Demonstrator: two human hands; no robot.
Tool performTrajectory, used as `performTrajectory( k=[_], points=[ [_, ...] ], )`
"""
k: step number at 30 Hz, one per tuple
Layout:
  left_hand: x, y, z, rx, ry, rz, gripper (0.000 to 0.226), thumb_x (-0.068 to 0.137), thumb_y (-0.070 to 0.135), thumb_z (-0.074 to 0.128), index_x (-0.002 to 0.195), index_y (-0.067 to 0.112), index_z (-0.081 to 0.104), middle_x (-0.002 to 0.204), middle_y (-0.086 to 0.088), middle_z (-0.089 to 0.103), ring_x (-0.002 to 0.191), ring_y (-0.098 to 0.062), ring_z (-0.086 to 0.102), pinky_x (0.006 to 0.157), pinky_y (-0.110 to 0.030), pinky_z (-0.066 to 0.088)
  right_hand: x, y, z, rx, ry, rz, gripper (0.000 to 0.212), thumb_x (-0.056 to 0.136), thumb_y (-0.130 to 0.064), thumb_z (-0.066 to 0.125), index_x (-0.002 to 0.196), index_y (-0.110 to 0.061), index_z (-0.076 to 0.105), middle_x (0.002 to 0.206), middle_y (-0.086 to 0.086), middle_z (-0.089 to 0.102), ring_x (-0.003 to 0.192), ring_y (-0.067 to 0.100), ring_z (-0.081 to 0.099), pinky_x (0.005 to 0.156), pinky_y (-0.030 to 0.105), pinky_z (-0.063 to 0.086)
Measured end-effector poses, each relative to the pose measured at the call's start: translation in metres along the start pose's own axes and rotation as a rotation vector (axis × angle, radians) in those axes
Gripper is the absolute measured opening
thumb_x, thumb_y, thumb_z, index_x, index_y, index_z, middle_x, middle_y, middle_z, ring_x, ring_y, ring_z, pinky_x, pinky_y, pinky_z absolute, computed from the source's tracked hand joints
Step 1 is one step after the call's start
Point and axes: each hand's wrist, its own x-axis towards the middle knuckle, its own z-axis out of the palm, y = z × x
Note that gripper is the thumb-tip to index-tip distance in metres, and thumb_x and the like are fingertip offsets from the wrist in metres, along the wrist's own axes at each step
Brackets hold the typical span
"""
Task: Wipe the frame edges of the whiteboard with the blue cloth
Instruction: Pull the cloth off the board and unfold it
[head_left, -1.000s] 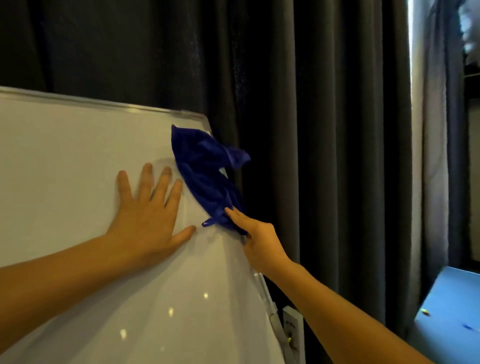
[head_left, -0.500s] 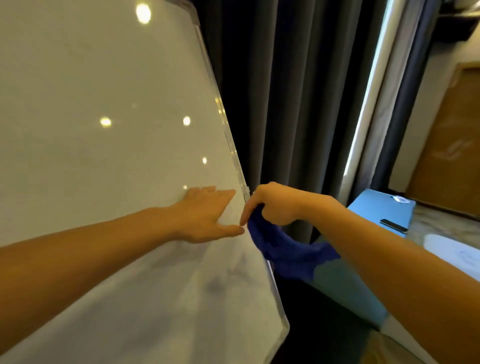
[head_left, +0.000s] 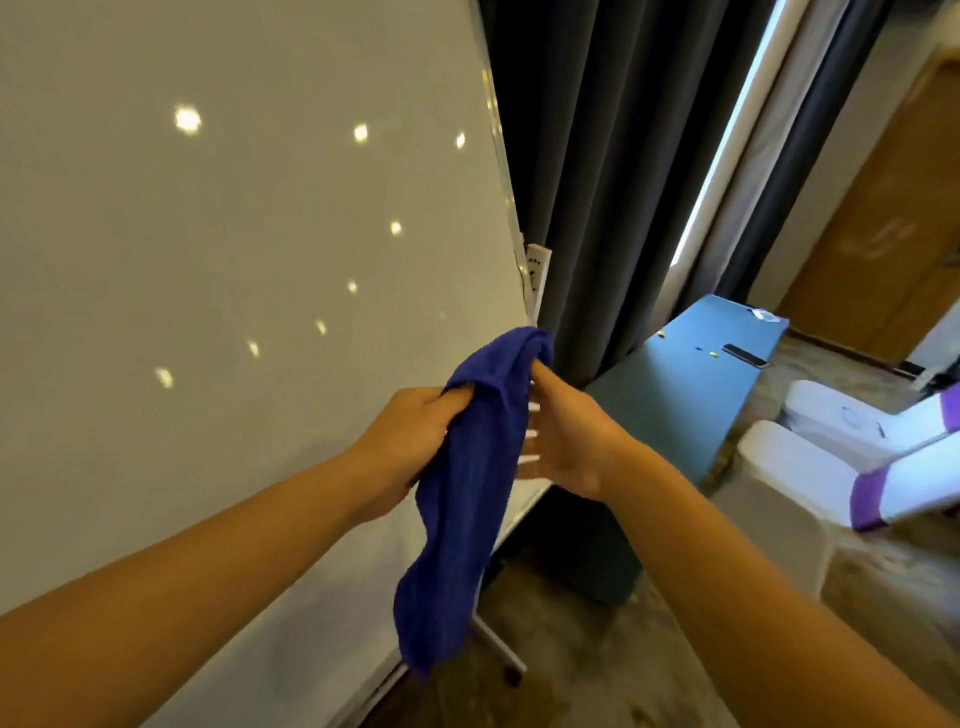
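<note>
Just beside the whiteboard's (head_left: 234, 249) right frame edge, the left hand (head_left: 410, 441) is gripping the cloth (head_left: 467, 493), fingers clamped on it, while the right hand (head_left: 566, 436) is touching it with fingers apart.

whiteboard (head_left: 234, 260): top and left side cut off by the picture's edge.
blue cloth (head_left: 467, 493): covers the whiteboard's lower right frame edge and corner.
left hand (head_left: 410, 441): fingertips hidden inside the cloth.
right hand (head_left: 566, 436): fingers blurred; contact with the cloth unclear.
blue table (head_left: 691, 384): right of the whiteboard; small items on it too small to tell.
</note>
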Motion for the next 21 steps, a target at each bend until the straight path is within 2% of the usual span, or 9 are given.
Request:
performTrajectory(
  k=[3, 6, 8, 10, 12, 14, 16, 18, 21],
  points=[
    [-0.013, -0.009, 0.001, 0.212, 0.151, 0.025, 0.039, 0.1, 0.033, 0.046, 0.07, 0.014, 0.062, 0.064, 0.002, 0.066, 0.06, -0.014, 0.061, 0.058, -0.024, 0.045, -0.016, 0.052, 0.002, 0.232, -0.311, 0.166, 0.064, 0.088, -0.065, 0.052, 0.133, -0.02, 0.058, 0.133, 0.011, 0.062, 0.122, 0.036, 0.058, 0.102, 0.058, 0.045],
    [-0.021, -0.014, -0.007, 0.692, 0.249, 0.197, 0.051, 0.1, 0.031, 0.044, 0.052, 0.017, 0.041, 0.048, 0.005, 0.048, 0.046, -0.011, 0.046, 0.047, -0.025, 0.033, -0.032, 0.077, 0.002, 0.182, -0.289, 0.111, 0.042, 0.082, -0.038, 0.075, 0.118, -0.017, 0.069, 0.124, 0.011, 0.068, 0.113, 0.03, 0.065, 0.093, 0.046, 0.053],
    [-0.023, -0.016, -0.006, 0.824, 0.27, 0.196, 0.049, 0.1, 0.032, 0.043, 0.055, 0.015, 0.051, 0.055, -0.002, 0.059, 0.055, -0.02, 0.059, 0.052, -0.034, 0.044, -0.039, 0.082, -0.006, 0.156, -0.196, 0.065, 0.024, 0.084, -0.027, 0.073, 0.105, -0.017, 0.075, 0.114, 0.011, 0.072, 0.103, 0.027, 0.07, 0.081, 0.039, 0.057],
    [-0.02, -0.019, 0.001, 0.653, 0.222, 0.088, 0.04, 0.099, 0.036, 0.045, 0.076, 0.012, 0.067, 0.08, -0.009, 0.072, 0.073, -0.028, 0.07, 0.069, -0.046, 0.058, -0.042, 0.088, -0.021, 0.23, -0.105, 0.011, 0.027, 0.084, -0.028, 0.07, 0.108, -0.014, 0.072, 0.11, 0.013, 0.073, 0.1, 0.029, 0.07, 0.081, 0.04, 0.057],
    [-0.019, -0.028, 0.023, 0.296, 0.108, -0.111, 0.035, 0.095, 0.05, 0.051, 0.103, 0.021, 0.069, 0.105, -0.005, 0.073, 0.088, -0.026, 0.073, 0.08, -0.045, 0.06, -0.044, 0.095, -0.04, 0.407, -0.085, 0.006, 0.04, 0.083, -0.03, 0.068, 0.119, -0.011, 0.066, 0.117, 0.015, 0.07, 0.109, 0.032, 0.066, 0.095, 0.046, 0.052],
    [-0.016, -0.045, 0.054, 0.13, -0.033, -0.348, 0.064, 0.079, 0.072, 0.057, 0.119, 0.022, 0.063, 0.114, -0.007, 0.071, 0.098, -0.029, 0.071, 0.083, -0.046, 0.058, -0.05, 0.101, -0.064, 0.574, -0.127, 0.027, 0.049, 0.085, -0.029, 0.065, 0.131, -0.013, 0.058, 0.128, 0.016, 0.064, 0.12, 0.035, 0.059, 0.103, 0.05, 0.045],
    [-0.011, -0.068, 0.087, 0.01, -0.16, -0.447, 0.08, 0.062, 0.076, 0.064, 0.117, 0.018, 0.067, 0.111, -0.01, 0.074, 0.101, -0.031, 0.07, 0.089, -0.048, 0.057, -0.058, 0.105, -0.095, 0.62, -0.204, -0.01, 0.051, 0.089, -0.022, 0.061, 0.139, -0.018, 0.052, 0.137, 0.016, 0.059, 0.125, 0.037, 0.055, 0.101, 0.053, 0.046],
    [0.001, -0.086, 0.128, -0.123, -0.185, -0.443, 0.073, 0.061, 0.066, 0.072, 0.114, 0.016, 0.072, 0.114, -0.01, 0.074, 0.107, -0.03, 0.069, 0.097, -0.047, 0.053, -0.066, 0.108, -0.138, 0.526, -0.25, -0.058, 0.053, 0.091, -0.016, 0.059, 0.142, -0.024, 0.047, 0.14, 0.014, 0.056, 0.125, 0.039, 0.055, 0.098, 0.058, 0.047],
    [0.022, -0.104, 0.186, -0.19, -0.174, -0.408, 0.064, 0.06, 0.047, 0.082, 0.11, 0.009, 0.074, 0.111, -0.01, 0.075, 0.103, -0.025, 0.072, 0.085, -0.036, 0.057, -0.074, 0.116, -0.207, 0.435, -0.178, -0.025, 0.062, 0.087, -0.005, 0.062, 0.143, -0.026, 0.045, 0.137, 0.013, 0.059, 0.12, 0.04, 0.058, 0.091, 0.057, 0.051]
  ],
)
